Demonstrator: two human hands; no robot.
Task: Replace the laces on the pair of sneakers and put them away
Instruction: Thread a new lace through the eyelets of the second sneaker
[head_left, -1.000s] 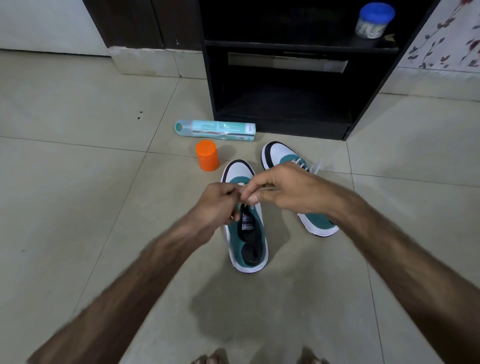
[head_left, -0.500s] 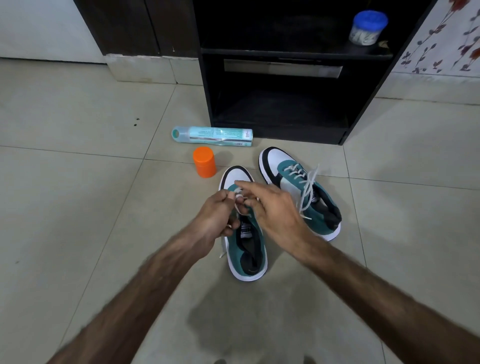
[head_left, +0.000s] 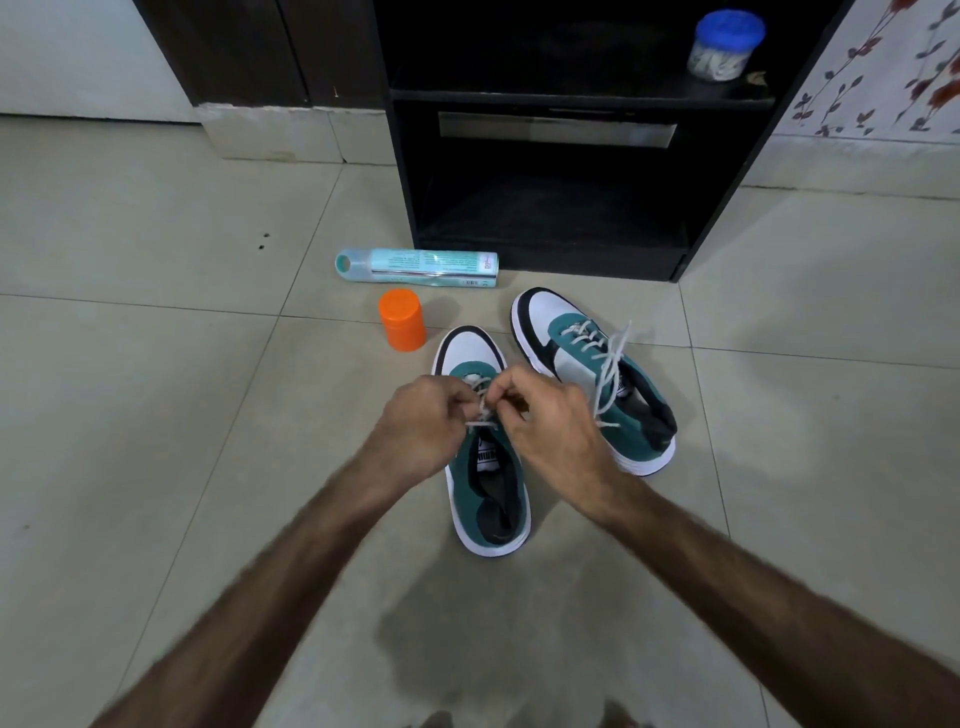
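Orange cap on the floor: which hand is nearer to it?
Left. The left hand is just below and right of the orange cap; the right hand is farther right, across the near sneaker.

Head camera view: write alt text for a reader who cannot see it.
Two bare hands, left hand and right hand, pinch a white lace over the near teal-and-white sneaker on a tiled floor. The second sneaker, laced with loose ends, lies right of it, before a black cabinet; an orange cap and a lying spray can are nearby.
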